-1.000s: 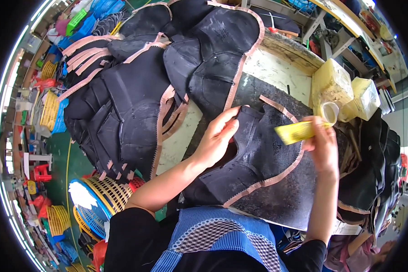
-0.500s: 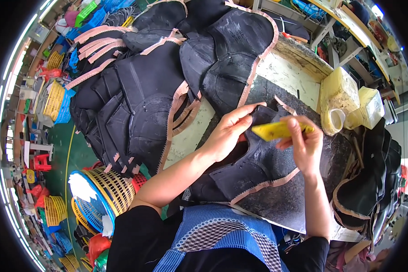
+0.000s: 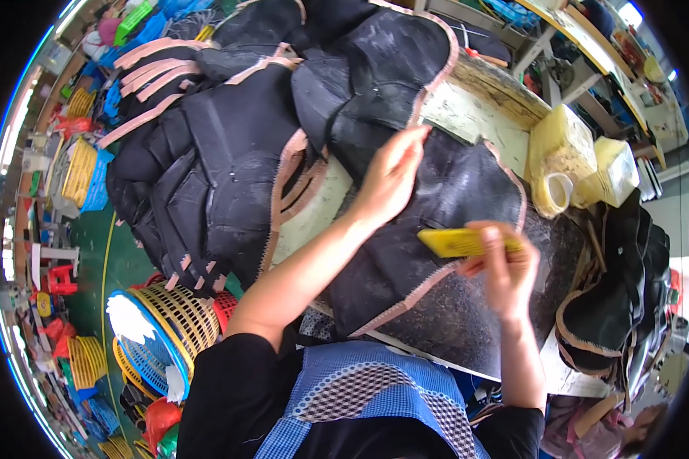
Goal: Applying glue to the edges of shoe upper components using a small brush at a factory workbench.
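Observation:
A black, rubbery-looking sewn panel (image 3: 467, 183) with pinkish zigzag-edged trim lies spread in front of me. My left hand (image 3: 394, 172) is at its far left edge, with thumb and fingers pinched together on that edge. My right hand (image 3: 504, 268) grips a flat yellow scraper (image 3: 455, 242), its thumb along one side. The scraper's free end points left, over the panel's nearer part. Beneath the panel is a dark, stained work board (image 3: 471, 329).
A pile of similar black panels (image 3: 241, 153) covers the left and far side. Crusted, pale yellow plastic containers (image 3: 563, 145) stand at the right, beyond more hanging black pieces (image 3: 616, 275). A yellow-and-blue basket (image 3: 184, 314) is at my left. Another person's arm (image 3: 593, 421) shows at lower right.
The black panel has gone from folded up and bunched to spread flatter on the board. My left hand has moved up and away; my right hand, with the scraper, has come slightly nearer.

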Available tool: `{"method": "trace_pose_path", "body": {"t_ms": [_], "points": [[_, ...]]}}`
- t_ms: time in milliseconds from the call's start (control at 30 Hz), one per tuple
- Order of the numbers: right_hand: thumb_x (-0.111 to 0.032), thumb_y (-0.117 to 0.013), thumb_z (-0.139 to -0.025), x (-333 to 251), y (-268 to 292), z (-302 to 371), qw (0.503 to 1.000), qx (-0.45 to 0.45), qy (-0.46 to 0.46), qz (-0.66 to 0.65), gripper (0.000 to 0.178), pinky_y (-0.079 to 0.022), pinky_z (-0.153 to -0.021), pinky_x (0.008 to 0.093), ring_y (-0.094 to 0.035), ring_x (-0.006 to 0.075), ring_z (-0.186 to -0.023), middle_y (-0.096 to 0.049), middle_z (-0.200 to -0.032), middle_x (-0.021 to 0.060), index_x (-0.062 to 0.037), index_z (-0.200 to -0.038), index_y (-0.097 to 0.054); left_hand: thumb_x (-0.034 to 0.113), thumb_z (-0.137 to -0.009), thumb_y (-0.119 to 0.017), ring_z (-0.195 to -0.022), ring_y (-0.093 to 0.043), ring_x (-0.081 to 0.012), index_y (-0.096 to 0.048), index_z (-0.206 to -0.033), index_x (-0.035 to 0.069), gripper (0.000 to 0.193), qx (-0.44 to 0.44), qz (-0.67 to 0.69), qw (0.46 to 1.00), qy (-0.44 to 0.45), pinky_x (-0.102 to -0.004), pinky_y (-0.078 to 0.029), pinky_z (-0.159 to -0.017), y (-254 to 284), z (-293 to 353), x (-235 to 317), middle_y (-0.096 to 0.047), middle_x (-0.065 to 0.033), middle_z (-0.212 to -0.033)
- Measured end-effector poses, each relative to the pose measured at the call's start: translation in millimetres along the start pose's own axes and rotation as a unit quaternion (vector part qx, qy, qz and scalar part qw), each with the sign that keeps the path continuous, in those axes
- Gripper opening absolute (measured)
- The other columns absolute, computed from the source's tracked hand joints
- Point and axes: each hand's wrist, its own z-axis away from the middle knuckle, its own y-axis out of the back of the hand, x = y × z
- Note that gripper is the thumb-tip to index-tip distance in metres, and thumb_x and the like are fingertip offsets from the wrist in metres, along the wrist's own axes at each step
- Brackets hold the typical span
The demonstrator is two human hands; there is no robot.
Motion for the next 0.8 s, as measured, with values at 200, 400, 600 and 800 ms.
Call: {"method": "trace_pose_path", "body": {"t_ms": [200,400,600,800], "points": [[-0.026,-0.057,-0.102,-18,148,-45,0.918,0.315,0.098,0.22,0.028,-0.037,-0.045,0.0191,-0.051,0.0041,-0.048,-0.059,-0.063,0.0,-0.0013,-0.101,-0.072,0.005,-0.092,-0.063,-0.091,-0.066,-0.0201,-0.063,-0.113,0.001,0.022,-0.041,-0.363,0.931,-0.021,-0.0306,-0.053,-0.078,72,93,69,-0.065,-0.0131,-0.1],[-0.023,-0.063,-0.097,34,152,-96,0.938,0.195,0.06,0.281,0.027,-0.046,-0.046,0.0262,-0.059,0.0102,-0.047,-0.062,-0.059,0.0075,0.0039,-0.099,-0.07,0.017,-0.075,-0.08,-0.104,-0.054,-0.0314,-0.061,-0.105,0.004,0.038,-0.119,-0.494,0.861,-0.027,-0.0397,-0.044,-0.092,79,138,72,-0.054,-0.0127,-0.105],[-0.018,-0.06,-0.1,90,238,-77,0.96,0.217,-0.114,-0.133,0.019,-0.032,-0.044,0.018,-0.043,0.0024,-0.05,-0.063,-0.082,-0.0008,-0.0009,-0.1,-0.068,0.021,-0.086,-0.077,-0.061,-0.064,-0.0157,-0.061,-0.097,0.001,0.027,-0.091,-0.328,0.923,0.18,-0.0295,-0.049,-0.056,85,153,74,-0.066,-0.0083,-0.076],[-0.029,-0.057,-0.101,-3,-11,-1,0.992,-0.045,-0.118,-0.019,0.03,-0.042,-0.039,0.0188,-0.056,0.0069,-0.044,-0.065,-0.066,0.0047,-0.0028,-0.1,-0.07,0.01,-0.089,-0.071,-0.072,-0.065,-0.0099,-0.065,-0.098,-0.002,0.016,-0.084,-0.225,0.941,0.237,-0.0249,-0.053,-0.066,98,170,71,-0.069,-0.0049,-0.081]]}}
